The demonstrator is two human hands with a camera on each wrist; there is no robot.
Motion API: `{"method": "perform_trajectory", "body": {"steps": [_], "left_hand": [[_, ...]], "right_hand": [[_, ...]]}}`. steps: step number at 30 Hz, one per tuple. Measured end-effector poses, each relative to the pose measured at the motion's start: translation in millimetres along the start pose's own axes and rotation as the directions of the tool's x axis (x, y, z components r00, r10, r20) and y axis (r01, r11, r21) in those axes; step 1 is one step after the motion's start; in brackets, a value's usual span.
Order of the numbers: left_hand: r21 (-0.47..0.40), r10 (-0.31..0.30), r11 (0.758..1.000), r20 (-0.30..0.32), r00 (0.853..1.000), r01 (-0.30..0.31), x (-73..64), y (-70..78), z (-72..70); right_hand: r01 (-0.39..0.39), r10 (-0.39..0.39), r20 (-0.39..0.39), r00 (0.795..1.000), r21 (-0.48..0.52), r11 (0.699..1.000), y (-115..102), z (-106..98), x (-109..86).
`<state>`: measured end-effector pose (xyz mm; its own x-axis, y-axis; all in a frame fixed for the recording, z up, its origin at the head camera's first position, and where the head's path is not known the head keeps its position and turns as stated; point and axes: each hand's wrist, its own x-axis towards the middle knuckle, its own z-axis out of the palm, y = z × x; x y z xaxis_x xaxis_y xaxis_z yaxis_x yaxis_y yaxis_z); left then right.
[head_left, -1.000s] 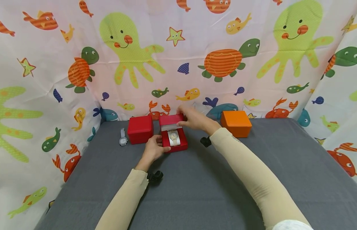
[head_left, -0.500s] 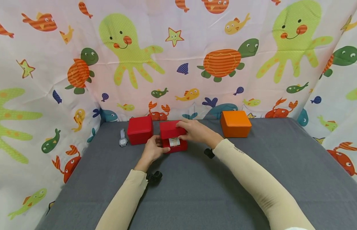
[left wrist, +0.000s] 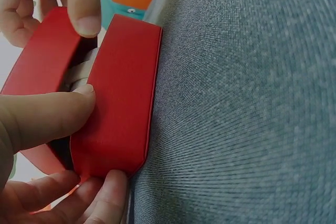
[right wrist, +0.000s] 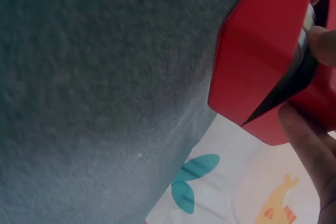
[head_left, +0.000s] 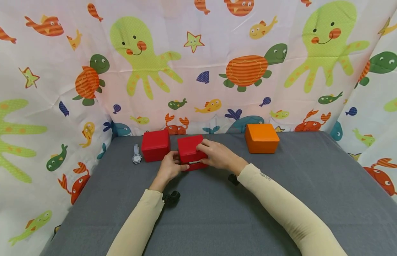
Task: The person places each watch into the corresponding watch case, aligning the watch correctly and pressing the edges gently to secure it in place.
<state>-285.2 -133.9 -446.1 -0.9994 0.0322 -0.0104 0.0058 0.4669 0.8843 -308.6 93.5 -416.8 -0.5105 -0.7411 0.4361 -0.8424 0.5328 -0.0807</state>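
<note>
A red watch box [head_left: 189,145] stands mid-table with its hinged lid nearly down, a narrow gap left at the front. My left hand [head_left: 169,167] holds the base [left wrist: 123,90] at its left front corner, thumb on the front and fingers round the side. Over the right part of the lid [left wrist: 44,59], my right hand [head_left: 218,155] grips with its fingers on top and side and its thumb [right wrist: 324,45] at the front edge. Inside the gap shows a sliver of the pale watch and cushion [left wrist: 80,72]; most of it is hidden.
Left of it sits another red box [head_left: 155,145], closed. A silver-grey watch [head_left: 136,155] lies farther left. An orange box [head_left: 262,138] stands at the right rear. Behind the grey tablecloth [head_left: 217,217] hangs a sea-animal curtain [head_left: 172,76].
The lid has swung forward and down from standing open, my right hand moving with it, covering the watch inside. My left hand has kept its place on the base.
</note>
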Motion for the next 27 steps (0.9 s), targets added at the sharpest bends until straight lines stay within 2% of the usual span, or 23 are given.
{"method": "perform_trajectory", "body": {"steps": [6, 13, 17, 19, 21, 23, 25, 27], "left_hand": [[0.003, 0.008, 1.000, -0.001, 1.000, -0.008, 0.0, -0.1, 0.3], [0.016, 0.016, 1.000, 0.002, 1.000, -0.016, 1.3, -0.6, -0.2], [0.010, 0.005, 1.000, 0.012, 1.000, -0.005, 1.8, -0.4, -1.2], [0.016, 0.006, 1.000, 0.020, 1.000, -0.006, 1.4, -0.4, -1.6], [0.020, 0.005, 1.000, 0.023, 1.000, -0.006, 0.8, 0.6, -2.7], [0.027, 0.007, 1.000, 0.021, 1.000, -0.007, 0.2, 2.3, -4.3], [0.025, 0.007, 1.000, 0.018, 1.000, -0.007, -0.5, 4.5, -6.2], [0.021, 0.007, 1.000, 0.015, 1.000, -0.007, -1.4, 6.7, -8.0]], "right_hand": [[-0.033, 0.033, 0.015, 0.999, -0.042, 0.999, -3.1, 4.1, -1.3], [-0.072, 0.074, 0.034, 0.997, -0.045, 0.996, -4.7, 6.1, -2.4], [-0.109, 0.109, 0.035, 0.993, -0.014, 0.994, -6.5, 7.0, -3.8], [-0.153, 0.153, 0.029, 0.988, 0.018, 0.988, -8.6, 6.7, -4.5], [-0.227, 0.226, 0.024, 0.974, 0.058, 0.972, -11.1, 6.2, -5.3], [-0.322, 0.322, 0.026, 0.947, 0.124, 0.939, -13.7, 5.7, -5.9], [-0.414, 0.416, 0.035, 0.909, 0.207, 0.886, -15.8, 5.6, -6.4], [-0.488, 0.498, 0.050, 0.866, 0.306, 0.817, -17.6, 6.0, -6.8]]}}
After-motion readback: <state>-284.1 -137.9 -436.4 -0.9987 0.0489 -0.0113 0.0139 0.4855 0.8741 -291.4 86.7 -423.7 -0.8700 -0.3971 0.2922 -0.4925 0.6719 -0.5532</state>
